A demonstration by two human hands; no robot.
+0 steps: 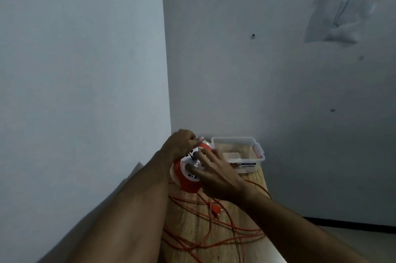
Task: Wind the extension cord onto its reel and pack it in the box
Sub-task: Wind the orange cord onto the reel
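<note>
- The reel [188, 179], red with a white socket face, stood at the far left of the table [246, 219], just beside the clear box [235, 149] in the wall corner.
- The left hand [182, 142] gripped the reel's far upper rim, fingers curled over it; a firm, narrow grip.
- The right hand [216, 174] lay on the white face with fingers spread and fairly straight, pressing or turning rather than clasping; whether a knob sat under it could not be told.
- Most of the cord [205, 239] lay loose in tangled orange loops across the near table, its plug [215, 211] among them, so winding seemed barely begun.
- Judged by looks, the reel was rigid, light plastic with a smooth face that might slip under flat fingers; the rim offered the surer hold.
- The cord looked thin and limp, likely to snag on its own loops; it would best be guided close to the reel.
</note>
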